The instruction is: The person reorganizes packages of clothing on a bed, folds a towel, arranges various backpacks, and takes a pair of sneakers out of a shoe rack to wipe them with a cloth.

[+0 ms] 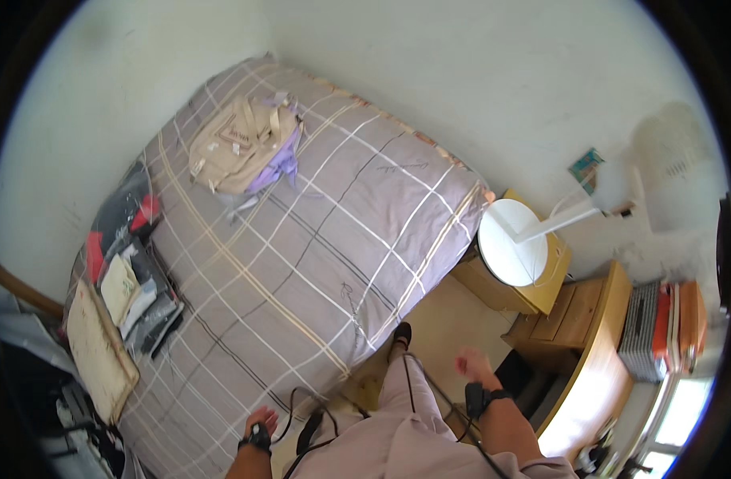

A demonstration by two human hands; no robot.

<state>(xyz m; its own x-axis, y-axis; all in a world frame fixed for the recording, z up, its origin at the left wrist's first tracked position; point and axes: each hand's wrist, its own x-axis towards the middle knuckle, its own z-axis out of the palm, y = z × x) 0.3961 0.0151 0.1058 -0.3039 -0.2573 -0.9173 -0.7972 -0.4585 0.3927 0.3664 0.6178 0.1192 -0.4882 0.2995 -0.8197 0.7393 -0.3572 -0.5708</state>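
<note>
My left hand [261, 421] hangs beside the near edge of a bed [317, 251], fingers loosely apart and nothing seen in it. A black device is strapped to that wrist, with a black cable looping close by. Over the floor between bed and desk, my right hand [474, 364] is partly curled; its palm side is hidden, so I cannot tell if it holds anything. That wrist also bears a black strapped device [478, 401]. On the checked bedsheet lies a beige backpack [236, 143] with purple cloth [276, 167] partly under it.
Plastic-wrapped packages [144, 293] and a cream folded pad [99, 353] line the bed's left side. A white electric fan [557, 224] rests on yellow cardboard boxes [545, 293]. A wooden desk [587, 383] stands at right, with books or folders [671, 329] beside it. Black cables cross my legs.
</note>
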